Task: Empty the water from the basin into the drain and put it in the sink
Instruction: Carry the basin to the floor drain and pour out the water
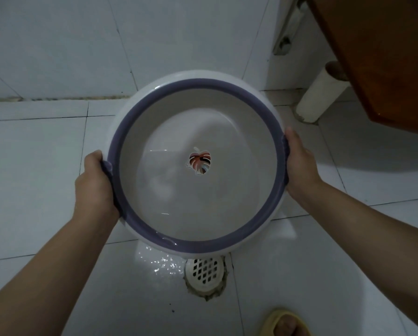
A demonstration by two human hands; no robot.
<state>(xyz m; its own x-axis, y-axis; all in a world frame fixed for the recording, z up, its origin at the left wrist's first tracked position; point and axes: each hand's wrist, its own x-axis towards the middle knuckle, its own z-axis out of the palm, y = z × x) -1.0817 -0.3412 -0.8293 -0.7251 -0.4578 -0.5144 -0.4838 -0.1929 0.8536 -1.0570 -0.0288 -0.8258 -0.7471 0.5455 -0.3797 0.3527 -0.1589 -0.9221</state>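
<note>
Basin (pixel 193 84): round, smooth plastic, white body with a broad purple band round the rim. It is held in the air over the tiled floor (pixel 33 178), with its near edge just above the drain (pixel 204 272) and covering the top of the grate.

A multicoloured leaf decal (pixel 199 162) is seen at the centre of the bottom. Shallow clear water (pixel 169 190) is pooled toward the near side, and a thin film of it glints on the near lip.

Left hand (pixel 95 183): clenched on a small purple lug at the rim's left side, fingers wrapped under and out of sight. Right hand (pixel 300 163): the opposite edge of the rim is grasped, thumb along the top.

Drain: a round white plastic grate with diamond-shaped holes, set in rough, stained grout at a tile joint. A glossy wet patch (pixel 159 260) lies on the floor just to its left.

Floor and wall (pixel 57 44) are faced in glazed white tile, with dark grime along the joint between them.

Upper right: a reddish-brown wooden cabinet (pixel 384 57) overhangs. Beneath it stands a pale matt cylinder (pixel 321 93), possibly a pipe or a leg; the view there is too dim to tell.

Bottom edge: a yellow slipper (pixel 285 322) is partly cut off by the frame.
</note>
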